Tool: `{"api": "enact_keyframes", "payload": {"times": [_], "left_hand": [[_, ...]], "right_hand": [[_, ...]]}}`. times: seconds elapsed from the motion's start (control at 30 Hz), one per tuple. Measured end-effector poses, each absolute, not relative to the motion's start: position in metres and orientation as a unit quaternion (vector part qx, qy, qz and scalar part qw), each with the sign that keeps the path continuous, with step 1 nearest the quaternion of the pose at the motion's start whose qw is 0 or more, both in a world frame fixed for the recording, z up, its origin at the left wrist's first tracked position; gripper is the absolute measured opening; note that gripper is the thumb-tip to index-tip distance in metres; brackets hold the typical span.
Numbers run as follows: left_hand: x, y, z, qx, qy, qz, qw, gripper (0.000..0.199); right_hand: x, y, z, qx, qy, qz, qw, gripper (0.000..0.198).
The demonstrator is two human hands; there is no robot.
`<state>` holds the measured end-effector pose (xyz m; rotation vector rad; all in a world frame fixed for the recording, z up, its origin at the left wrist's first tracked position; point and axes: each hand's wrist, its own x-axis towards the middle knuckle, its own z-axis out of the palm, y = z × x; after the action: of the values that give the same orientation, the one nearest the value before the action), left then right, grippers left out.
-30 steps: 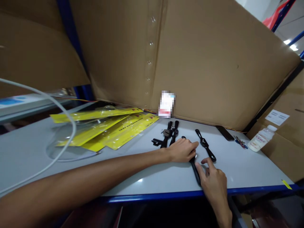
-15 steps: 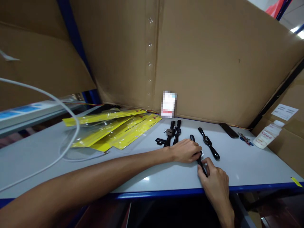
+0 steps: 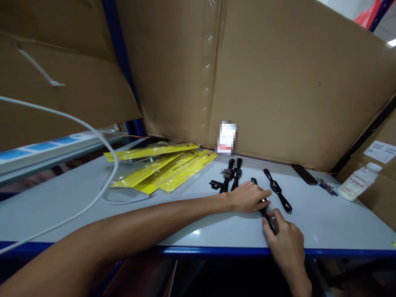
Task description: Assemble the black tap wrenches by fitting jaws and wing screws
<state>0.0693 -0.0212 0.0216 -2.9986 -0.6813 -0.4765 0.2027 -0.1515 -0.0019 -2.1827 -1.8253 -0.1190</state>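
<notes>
Near the front of the table lies a black spokeshave (image 3: 268,218), slanting from far left to near right. My left hand (image 3: 251,197) is closed over its middle, hiding that part; only the far handle tip shows beyond the hand. Lower down, my right hand (image 3: 286,239) pinches the near handle between thumb and fingers. Another black spokeshave (image 3: 277,190) rests just to the right of my hands. Left of them, two more spokeshaves (image 3: 228,175) lie side by side, with a small black flat part (image 3: 215,185) next to them.
Yellow-carded clear packages (image 3: 176,169) are piled at the left, behind a looping white cable (image 3: 115,161). On the right are a dark phone (image 3: 305,174), small keys (image 3: 328,187) and a white bottle (image 3: 359,183). Cardboard (image 3: 272,82) walls the back; a blue edge (image 3: 216,251) runs along the front.
The camera view has turned slightly left, so everything sits farther right. A pale piece seen by my left fingertips is now hidden. Both hands keep their hold on the spokeshave.
</notes>
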Motion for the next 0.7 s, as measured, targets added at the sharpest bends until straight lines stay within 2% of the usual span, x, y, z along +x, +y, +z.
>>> {"api": "enact_keyframes", "payload": {"times": [0.13,0.3,0.47,0.7], "left_hand": [[0.0690,-0.0191,0.0196,-0.967,-0.203,-0.155,0.017,0.027],[0.0656,-0.0190,0.0194,-0.970,-0.167,-0.174,0.000,0.008],[0.0650,-0.0185,0.0193,-0.968,-0.175,-0.181,-0.023,0.014],[0.0689,-0.0183,0.0202,-0.950,-0.256,-0.174,-0.026,0.011]], "right_hand": [[0.2030,-0.1512,-0.0032,-0.754,-0.637,-0.048,0.151,0.015],[0.2037,-0.1508,-0.0031,-0.757,-0.636,-0.053,0.142,0.016],[0.2044,-0.1509,-0.0040,-0.753,-0.639,-0.069,0.140,0.017],[0.2032,-0.1513,-0.0026,-0.756,-0.638,-0.053,0.140,0.015]]}}
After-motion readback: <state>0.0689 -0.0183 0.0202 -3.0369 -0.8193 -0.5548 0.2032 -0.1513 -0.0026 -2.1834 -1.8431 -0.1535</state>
